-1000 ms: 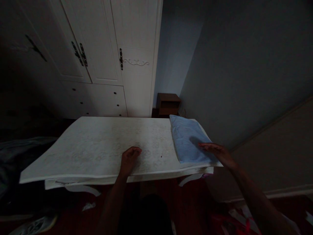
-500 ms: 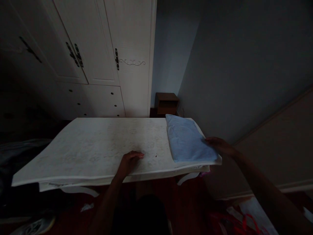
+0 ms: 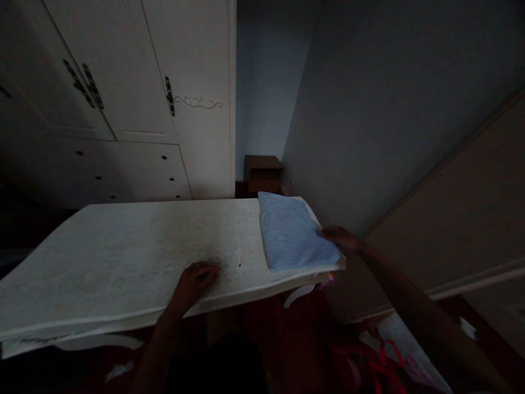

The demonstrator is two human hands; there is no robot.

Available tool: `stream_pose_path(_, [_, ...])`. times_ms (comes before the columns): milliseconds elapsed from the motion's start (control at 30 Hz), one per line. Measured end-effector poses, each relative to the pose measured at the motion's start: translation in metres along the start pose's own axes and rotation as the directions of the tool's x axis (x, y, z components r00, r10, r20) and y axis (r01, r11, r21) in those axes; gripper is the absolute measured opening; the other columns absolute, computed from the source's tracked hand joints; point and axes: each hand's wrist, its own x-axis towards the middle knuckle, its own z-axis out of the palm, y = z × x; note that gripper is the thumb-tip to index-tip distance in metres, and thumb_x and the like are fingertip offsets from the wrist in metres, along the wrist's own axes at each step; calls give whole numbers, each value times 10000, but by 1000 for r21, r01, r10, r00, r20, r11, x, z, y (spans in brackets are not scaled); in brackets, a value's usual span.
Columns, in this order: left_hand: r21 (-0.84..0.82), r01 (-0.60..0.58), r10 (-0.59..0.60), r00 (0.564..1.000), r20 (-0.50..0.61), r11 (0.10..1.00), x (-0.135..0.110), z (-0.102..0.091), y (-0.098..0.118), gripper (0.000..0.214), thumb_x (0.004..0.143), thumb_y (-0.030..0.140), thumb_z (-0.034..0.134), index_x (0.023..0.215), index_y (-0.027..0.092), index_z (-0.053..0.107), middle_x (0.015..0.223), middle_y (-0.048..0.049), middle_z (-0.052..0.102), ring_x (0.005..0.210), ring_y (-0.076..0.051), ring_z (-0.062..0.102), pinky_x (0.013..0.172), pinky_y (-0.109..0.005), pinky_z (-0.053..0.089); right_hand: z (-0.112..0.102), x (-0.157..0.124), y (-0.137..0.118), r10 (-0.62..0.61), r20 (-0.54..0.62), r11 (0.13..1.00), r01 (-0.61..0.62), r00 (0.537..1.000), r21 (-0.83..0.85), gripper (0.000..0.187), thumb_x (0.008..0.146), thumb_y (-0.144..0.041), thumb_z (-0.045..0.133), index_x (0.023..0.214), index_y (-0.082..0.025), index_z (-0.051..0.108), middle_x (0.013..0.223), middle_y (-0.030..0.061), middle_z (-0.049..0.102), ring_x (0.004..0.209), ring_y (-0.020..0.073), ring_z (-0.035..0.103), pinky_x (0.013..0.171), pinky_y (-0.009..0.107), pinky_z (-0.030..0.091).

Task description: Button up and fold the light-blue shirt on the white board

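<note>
Here, in the dim room, the left hand (image 3: 192,283) rests on the white table (image 3: 123,251) near its front edge, fingers loosely curled and holding nothing. The right hand (image 3: 341,239) touches the right edge of the folded blue towel (image 3: 292,232), which lies flat at the table's right end; its grip I cannot tell. A white wardrobe (image 3: 123,98) stands behind.

Bare tabletop (image 3: 123,246) left of folded cloth (image 3: 293,235)
</note>
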Motion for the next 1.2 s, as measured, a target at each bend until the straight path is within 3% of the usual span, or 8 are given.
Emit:
stream_pose_path(100, [31, -63, 63, 998, 4, 998, 0, 0, -1, 311, 817, 466, 548, 786, 239, 759, 768, -71, 738, 711, -209, 669, 669, -302, 516, 1, -2, 1, 77, -48, 996, -74, 996, 55, 322, 622, -319, 819, 884, -163, 715, 799, 58, 732, 741, 202, 660, 675, 287, 519])
stream_pose_path(300, [132, -84, 85, 996, -1, 988, 3, 3, 4, 304, 814, 455, 528, 724, 233, 715, 730, -60, 717, 682, -214, 653, 675, -314, 511, 4, -10, 0, 89, 101, 938, -118, 991, 327, 179, 761, -319, 729, 807, -147, 701, 801, 84, 739, 709, 193, 679, 732, 317, 550])
stream_pose_path(400, [52, -57, 59, 998, -37, 997, 8, 10, 12, 301, 794, 464, 548, 686, 234, 709, 710, -53, 716, 659, -206, 656, 639, -295, 518, 2, -12, 0, 129, 115, 899, -165, 985, 405, 115, 802, -255, 687, 799, -140, 699, 815, 98, 746, 717, 195, 692, 758, 325, 558])
stream_pose_path(633, [-144, -85, 89, 996, 25, 986, 34, 58, 62, 157, 752, 339, 633, 722, 250, 759, 698, -28, 719, 645, -167, 660, 657, -271, 519, 8, -16, -4, 190, 143, 888, -232, 971, 397, 124, 801, -232, 693, 814, -109, 706, 859, 126, 755, 728, 205, 704, 769, 330, 569])
stream_pose_path(800, [-351, 171, -183, 983, -1, 921, 61, 101, 82, 247, 735, 422, 679, 794, 184, 706, 740, -37, 708, 675, -162, 649, 663, -276, 523, 15, -26, -10, 188, 114, 905, -218, 975, 365, 130, 760, -246, 742, 765, -122, 701, 743, 93, 741, 620, 186, 674, 670, 298, 569])
stream_pose_path(933, [-541, 486, -462, 866, 192, 686, 84, 115, 86, 549, 695, 519, 708, 1058, 124, 588, 843, -85, 698, 708, -186, 673, 517, -241, 503, 21, -31, -12, 187, 123, 900, -221, 975, 377, 125, 744, -254, 746, 747, -143, 689, 723, 83, 736, 599, 186, 663, 631, 300, 569])
stream_pose_path(1033, [-512, 620, -514, 782, 351, 594, 97, 113, 90, 586, 682, 509, 737, 1082, 124, 548, 878, -103, 690, 698, -198, 677, 448, -231, 483, 25, -31, -10, 181, 77, 888, -197, 980, 415, 107, 722, -246, 747, 739, -168, 677, 721, 78, 735, 627, 197, 668, 629, 311, 571])
stream_pose_path(1200, [-387, 614, -435, 776, 458, 688, 108, 114, 97, 389, 694, 497, 719, 753, 134, 590, 549, -10, 580, 480, -148, 572, 373, -213, 398, 34, -29, -2, 168, -42, 911, -139, 985, 389, 115, 690, -226, 735, 785, -189, 682, 757, 58, 740, 650, 195, 670, 606, 302, 566])
